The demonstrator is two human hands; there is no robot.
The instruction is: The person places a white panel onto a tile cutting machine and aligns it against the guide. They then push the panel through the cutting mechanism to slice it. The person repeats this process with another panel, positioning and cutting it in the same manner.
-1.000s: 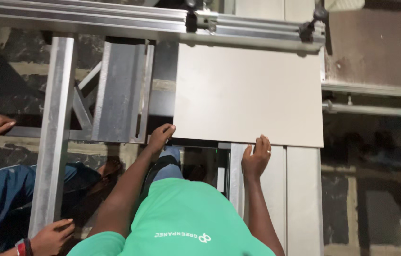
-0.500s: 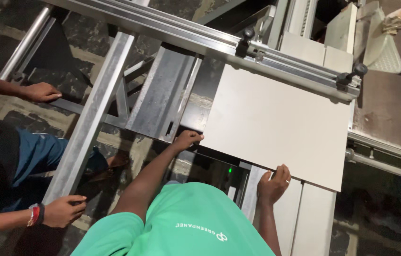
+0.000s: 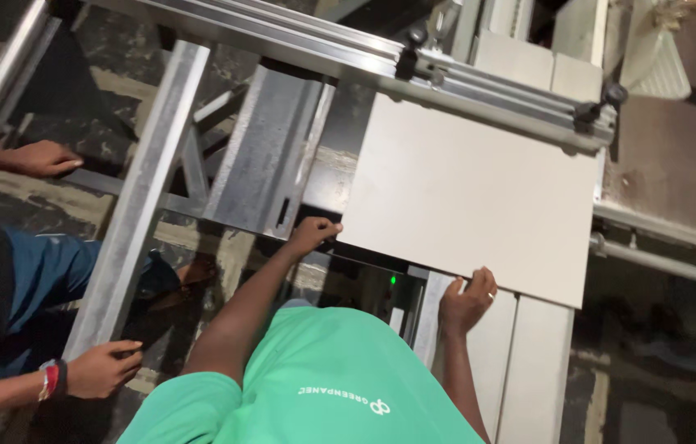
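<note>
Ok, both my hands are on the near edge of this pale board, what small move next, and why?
Probably ease the pale board forward, snug against the aluminium fence rail: the left hand at its near corner and the right hand gripping its near edge are set to push it.

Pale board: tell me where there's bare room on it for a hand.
The pale board is bare across its middle and far side, up to the metal fence rail. Its near edge is taken: the left hand at the left corner, the right hand further right. A co-worker's hands crowd the frame bar.
</note>
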